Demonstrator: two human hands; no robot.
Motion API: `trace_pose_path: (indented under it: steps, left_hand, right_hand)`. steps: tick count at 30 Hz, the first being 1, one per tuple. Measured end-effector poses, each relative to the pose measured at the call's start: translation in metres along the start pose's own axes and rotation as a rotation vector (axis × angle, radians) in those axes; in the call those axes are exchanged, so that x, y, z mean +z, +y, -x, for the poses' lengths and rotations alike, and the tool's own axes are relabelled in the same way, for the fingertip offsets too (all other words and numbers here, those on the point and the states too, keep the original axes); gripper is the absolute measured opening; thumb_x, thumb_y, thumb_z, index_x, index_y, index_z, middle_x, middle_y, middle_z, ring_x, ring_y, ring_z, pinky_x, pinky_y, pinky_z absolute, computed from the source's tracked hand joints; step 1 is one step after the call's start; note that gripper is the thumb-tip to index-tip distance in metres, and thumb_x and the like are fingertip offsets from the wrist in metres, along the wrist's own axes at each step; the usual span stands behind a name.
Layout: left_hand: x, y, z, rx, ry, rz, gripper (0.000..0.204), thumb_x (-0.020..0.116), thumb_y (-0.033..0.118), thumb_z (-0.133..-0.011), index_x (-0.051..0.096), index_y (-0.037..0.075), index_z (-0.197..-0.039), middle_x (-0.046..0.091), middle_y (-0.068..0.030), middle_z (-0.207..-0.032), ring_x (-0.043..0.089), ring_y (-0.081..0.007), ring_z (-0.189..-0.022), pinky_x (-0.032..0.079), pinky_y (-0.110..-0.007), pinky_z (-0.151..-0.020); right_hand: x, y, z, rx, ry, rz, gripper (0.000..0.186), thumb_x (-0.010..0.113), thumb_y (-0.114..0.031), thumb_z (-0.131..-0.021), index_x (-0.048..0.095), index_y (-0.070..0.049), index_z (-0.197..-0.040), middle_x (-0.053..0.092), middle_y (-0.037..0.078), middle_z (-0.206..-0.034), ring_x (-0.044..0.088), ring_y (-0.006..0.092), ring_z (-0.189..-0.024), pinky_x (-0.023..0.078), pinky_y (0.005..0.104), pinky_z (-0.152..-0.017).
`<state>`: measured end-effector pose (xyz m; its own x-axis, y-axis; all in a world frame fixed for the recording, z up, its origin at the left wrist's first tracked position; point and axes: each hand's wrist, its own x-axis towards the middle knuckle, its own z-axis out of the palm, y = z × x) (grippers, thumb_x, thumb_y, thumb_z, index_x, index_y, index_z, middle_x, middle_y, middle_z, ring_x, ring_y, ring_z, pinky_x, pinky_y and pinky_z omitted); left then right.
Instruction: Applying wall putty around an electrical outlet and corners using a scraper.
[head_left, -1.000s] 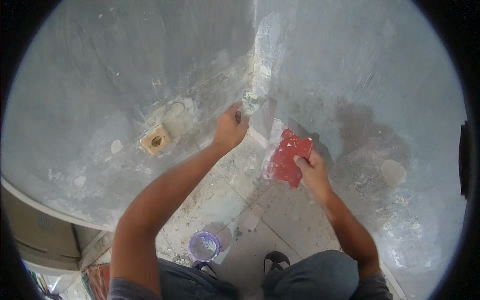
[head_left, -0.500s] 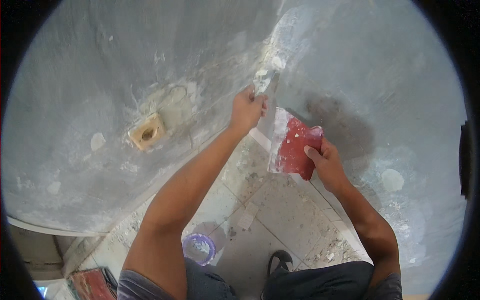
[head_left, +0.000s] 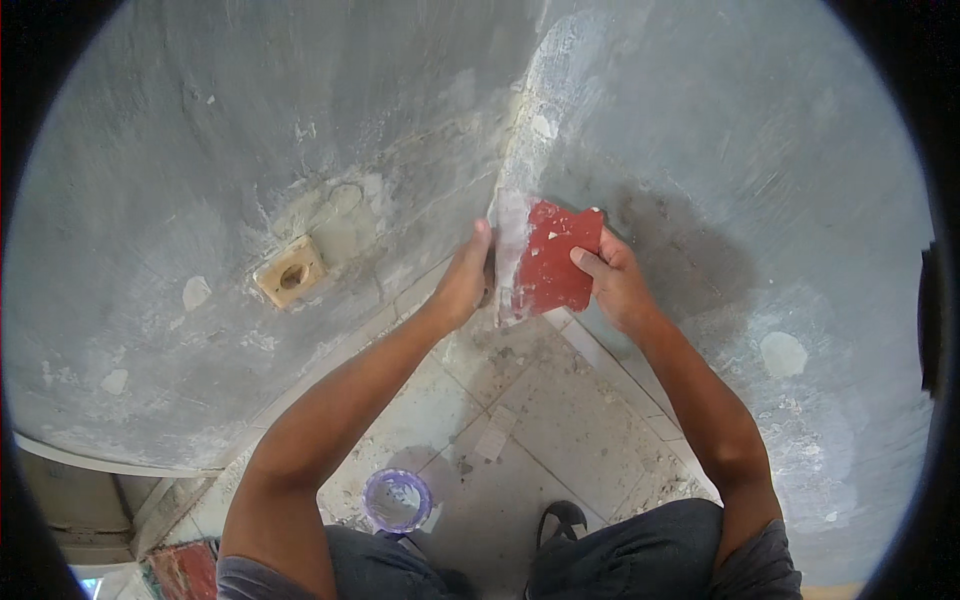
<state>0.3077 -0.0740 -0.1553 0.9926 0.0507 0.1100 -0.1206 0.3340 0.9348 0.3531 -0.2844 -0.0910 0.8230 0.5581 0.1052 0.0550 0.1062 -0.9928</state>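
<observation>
Head view | red spreader (head_left: 562,262), whitened long edge facing left hand (head_left: 462,284) — can't tell its hold | right hand (head_left: 618,284) — thumb clamping opposite edge

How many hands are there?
2: the right hand holds the red scraper, and the left hand is beside its whitish edge, some fingers hidden.

Matt, chalky grey walls (head_left: 400,90) and dusty tiles (head_left: 560,420)
The plastic-looking red spreader (head_left: 556,262) is smeared with white paste (head_left: 512,240); the trousers (head_left: 640,550) are made of matt cloth.
</observation>
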Motion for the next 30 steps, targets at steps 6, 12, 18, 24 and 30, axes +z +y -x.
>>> trace_pose_path:
  steps: [6,12,18,24,30]
  left_hand:
    - [0.016,0.019,0.026,0.074,-0.155,-0.018,0.025,0.054,0.013,-0.097,0.06,0.0,-0.117,0.065,0.0005,-0.101,0.055,-0.0074,-0.09,0.045,-0.026,-0.084]
    - [0.029,0.05,0.035,-0.081,-0.022,0.072,0.02,0.053,0.013,-0.097,0.061,0.003,-0.112,0.066,-0.0027,-0.098,0.06,-0.0083,-0.081,0.048,-0.024,-0.072]
    - [0.037,0.057,0.029,-0.01,0.072,0.278,0.014,0.056,0.018,-0.095,0.061,0.007,-0.101,0.067,-0.0025,-0.084,0.062,-0.0088,-0.063,0.046,-0.023,-0.05]
    - [0.038,0.077,0.039,-0.252,-0.186,0.247,0.016,0.059,0.019,-0.094,0.063,0.008,-0.104,0.068,-0.0027,-0.09,0.063,-0.0086,-0.074,0.049,-0.025,-0.062]
    - [0.026,0.063,0.041,-0.089,-0.154,0.172,0.026,0.06,0.021,-0.094,0.062,0.007,-0.115,0.067,-0.003,-0.107,0.059,-0.0121,-0.104,0.043,-0.032,-0.095]
  right_hand:
    - [-0.009,-0.004,0.002,-0.006,-0.069,-0.011,0.032,0.051,-0.007,-0.096,0.05,-0.001,-0.128,0.061,0.006,-0.117,0.058,0.013,-0.104,0.045,0.0311,-0.095]
    - [-0.027,0.017,0.013,0.209,-0.062,-0.69,0.033,0.052,-0.011,-0.097,0.051,-0.002,-0.128,0.06,0.01,-0.122,0.059,0.0197,-0.111,0.047,0.0394,-0.099]
    - [0.04,0.027,0.029,0.273,-0.143,-0.298,0.041,0.04,-0.027,-0.102,0.043,-0.005,-0.136,0.057,0.012,-0.127,0.057,0.0255,-0.116,0.044,0.0513,-0.104]
    - [0.046,0.034,-0.002,0.097,-0.548,-0.598,0.028,0.053,-0.036,-0.096,0.056,-0.012,-0.11,0.06,0.0,-0.096,0.06,0.0142,-0.085,0.05,0.036,-0.076]
    - [0.06,0.015,0.011,0.126,-0.205,-0.518,0.025,0.058,-0.029,-0.094,0.057,-0.009,-0.109,0.061,0.001,-0.091,0.061,0.014,-0.075,0.05,0.0301,-0.059]
